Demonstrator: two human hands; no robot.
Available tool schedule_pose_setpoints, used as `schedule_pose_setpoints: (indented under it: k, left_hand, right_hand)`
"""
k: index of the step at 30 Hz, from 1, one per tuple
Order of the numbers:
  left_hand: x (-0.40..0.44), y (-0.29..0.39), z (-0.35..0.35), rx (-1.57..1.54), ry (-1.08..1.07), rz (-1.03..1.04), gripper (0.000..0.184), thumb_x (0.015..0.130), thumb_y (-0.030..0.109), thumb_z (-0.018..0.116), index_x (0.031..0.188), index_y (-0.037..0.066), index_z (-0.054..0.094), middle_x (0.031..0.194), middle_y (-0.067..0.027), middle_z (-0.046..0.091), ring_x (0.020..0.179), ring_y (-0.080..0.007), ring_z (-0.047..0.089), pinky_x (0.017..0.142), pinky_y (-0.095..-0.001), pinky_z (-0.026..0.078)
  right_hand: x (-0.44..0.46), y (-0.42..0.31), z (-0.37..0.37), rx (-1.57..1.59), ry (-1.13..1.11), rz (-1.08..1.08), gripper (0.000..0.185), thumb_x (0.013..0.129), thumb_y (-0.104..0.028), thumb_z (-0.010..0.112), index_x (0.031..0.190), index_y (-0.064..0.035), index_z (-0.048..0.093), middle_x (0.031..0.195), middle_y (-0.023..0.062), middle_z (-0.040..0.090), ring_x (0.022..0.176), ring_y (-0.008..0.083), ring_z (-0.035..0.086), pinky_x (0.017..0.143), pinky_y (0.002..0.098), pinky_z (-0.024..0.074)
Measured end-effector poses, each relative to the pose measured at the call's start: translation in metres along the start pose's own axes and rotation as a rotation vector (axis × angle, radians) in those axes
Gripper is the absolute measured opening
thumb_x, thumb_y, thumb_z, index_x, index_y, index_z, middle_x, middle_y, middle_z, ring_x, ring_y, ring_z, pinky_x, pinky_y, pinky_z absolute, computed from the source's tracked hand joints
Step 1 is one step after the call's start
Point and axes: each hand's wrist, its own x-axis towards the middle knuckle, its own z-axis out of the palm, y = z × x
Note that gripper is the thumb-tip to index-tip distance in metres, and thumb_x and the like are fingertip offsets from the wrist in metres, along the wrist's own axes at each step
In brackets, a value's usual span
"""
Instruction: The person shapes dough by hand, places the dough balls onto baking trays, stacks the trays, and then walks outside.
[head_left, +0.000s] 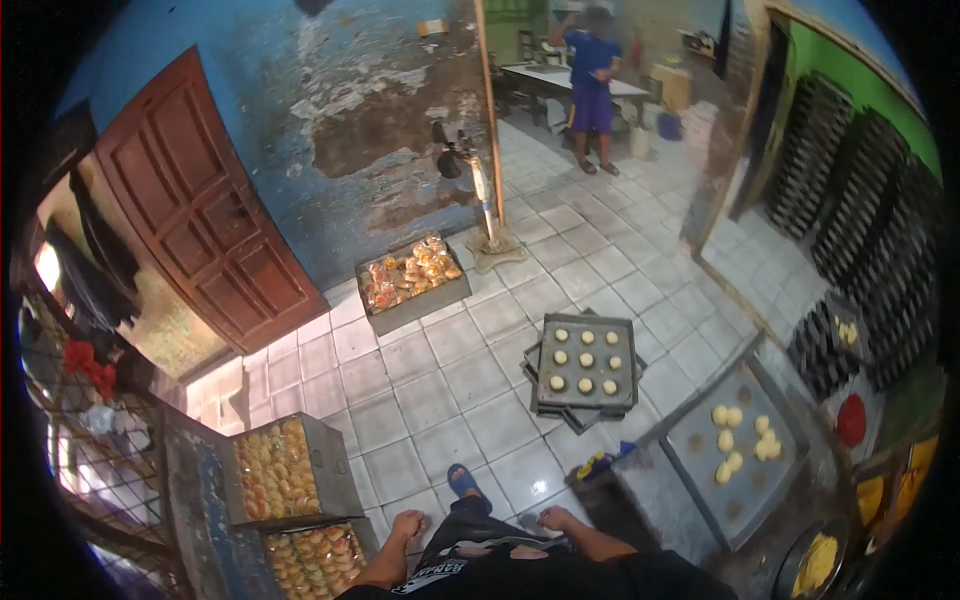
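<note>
My left hand (408, 524) hangs low at the bottom centre, fingers curled, beside my dark trousers. What it holds, if anything, is too small to make out. My right hand (553, 518) is also low with curled fingers, left of the counter edge, and its contents are hidden. Left of my left hand stand metal boxes (335, 462) filled with baked buns (275, 470). To the right of my right hand, a large tray (690, 455) on the counter bears several pale dough balls (725, 440). Ahead on the floor, stacked trays (627, 345) carry more dough balls (587, 360).
A box of wrapped buns (420, 308) and a fan (483, 190) stand by the wall. A person (594, 75) stands near a far table (545, 74). Stacked dark trays (850, 190) line the right room. A bowl of yellow filling (818, 565) is at lower right.
</note>
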Motion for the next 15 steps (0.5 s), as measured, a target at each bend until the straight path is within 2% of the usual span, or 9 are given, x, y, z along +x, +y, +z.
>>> schedule_pose_setpoints:
  k: [3, 4, 6, 7, 10, 12, 13, 14, 15]
  left_hand:
    - [0.031, 0.007, -0.012, -0.109, -0.020, 0.026, 0.018, 0.095, 0.023, 0.061, 0.101, 0.007, 0.066, 0.082, -0.0061, 0.068, 0.069, -0.0176, 0.064, 0.055, -0.0373, 0.051]
    - [0.058, 0.013, -0.018, -0.121, -0.016, -0.061, 0.017, 0.094, 0.023, 0.060, 0.101, 0.009, 0.066, 0.084, -0.0056, 0.068, 0.072, -0.0166, 0.064, 0.055, -0.0373, 0.050]
    - [0.093, 0.037, -0.041, 0.454, -0.121, 0.008, 0.019, 0.092, 0.027, 0.062, 0.095, 0.009, 0.068, 0.086, -0.0059, 0.068, 0.075, -0.0181, 0.065, 0.058, -0.0394, 0.051]
    - [0.113, 0.046, -0.053, 0.588, -0.139, 0.050, 0.020, 0.092, 0.027, 0.063, 0.095, 0.008, 0.068, 0.085, -0.0063, 0.067, 0.074, -0.0185, 0.065, 0.059, -0.0395, 0.051]
    - [0.186, 0.084, -0.087, 0.098, -0.051, 0.133, 0.021, 0.091, 0.027, 0.065, 0.095, 0.006, 0.068, 0.081, -0.0075, 0.067, 0.072, -0.0199, 0.064, 0.060, -0.0396, 0.051]
    - [0.233, 0.103, -0.115, -0.341, -0.101, 0.218, 0.022, 0.090, 0.027, 0.066, 0.095, 0.005, 0.068, 0.079, -0.0083, 0.066, 0.071, -0.0207, 0.064, 0.061, -0.0397, 0.051]
    - [0.258, 0.109, -0.132, -0.612, -0.207, 0.232, 0.023, 0.090, 0.027, 0.067, 0.095, 0.005, 0.068, 0.078, -0.0087, 0.066, 0.070, -0.0212, 0.064, 0.062, -0.0397, 0.051]
    - [0.274, 0.120, -0.150, -0.947, -0.355, 0.131, 0.024, 0.090, 0.027, 0.067, 0.095, 0.004, 0.068, 0.077, -0.0091, 0.065, 0.069, -0.0216, 0.063, 0.062, -0.0398, 0.051]
    - [0.288, 0.122, -0.158, -0.214, 0.057, 0.451, 0.024, 0.090, 0.027, 0.067, 0.096, 0.004, 0.069, 0.077, -0.0101, 0.066, 0.071, -0.0209, 0.064, 0.064, -0.0396, 0.051]
  right_hand:
    - [0.033, -0.001, -0.027, -0.194, -0.040, 0.015, 0.055, 0.087, -0.056, 0.060, 0.113, -0.0097, 0.074, 0.118, 0.0164, 0.070, 0.113, 0.0367, 0.064, 0.098, 0.0454, 0.0502]
    - [0.060, 0.011, -0.036, -0.223, -0.034, 0.028, 0.055, 0.087, -0.056, 0.060, 0.113, -0.0097, 0.074, 0.118, 0.0164, 0.070, 0.113, 0.0367, 0.064, 0.098, 0.0454, 0.0502]
    - [0.107, 0.057, -0.042, -0.386, -0.075, -0.110, 0.055, 0.087, -0.055, 0.061, 0.112, -0.0084, 0.074, 0.116, 0.0176, 0.070, 0.111, 0.0361, 0.065, 0.097, 0.0453, 0.0504]
    - [0.121, 0.044, -0.071, -0.435, -0.257, -0.176, 0.054, 0.087, -0.054, 0.060, 0.112, -0.0075, 0.074, 0.109, 0.0180, 0.072, 0.105, 0.0365, 0.067, 0.093, 0.0452, 0.0514]
    - [0.109, -0.069, -0.155, -0.193, -0.005, 0.121, 0.052, 0.090, -0.051, 0.057, 0.105, -0.0048, 0.074, 0.102, 0.0181, 0.073, 0.098, 0.0367, 0.068, 0.088, 0.0456, 0.0522]
    - [0.204, -0.039, -0.177, -0.368, -0.105, -0.228, 0.046, 0.090, -0.046, 0.057, 0.089, -0.0036, 0.074, 0.095, 0.0150, 0.074, 0.093, 0.0351, 0.069, 0.084, 0.0468, 0.0522]
    - [0.188, -0.112, -0.211, -0.239, 0.069, -0.126, 0.045, 0.090, -0.045, 0.056, 0.089, -0.0039, 0.074, 0.089, 0.0140, 0.074, 0.085, 0.0327, 0.069, 0.081, 0.0445, 0.0527]
    - [0.198, -0.152, -0.227, 0.107, 0.130, 0.074, 0.040, 0.091, -0.039, 0.057, 0.086, -0.0028, 0.073, 0.084, 0.0137, 0.073, 0.078, 0.0266, 0.068, 0.075, 0.0417, 0.0527]
    - [0.230, -0.163, -0.236, 0.178, 0.193, 0.040, 0.033, 0.092, -0.033, 0.059, 0.089, -0.0029, 0.073, 0.082, 0.0105, 0.072, 0.076, 0.0195, 0.067, 0.069, 0.0368, 0.0521]
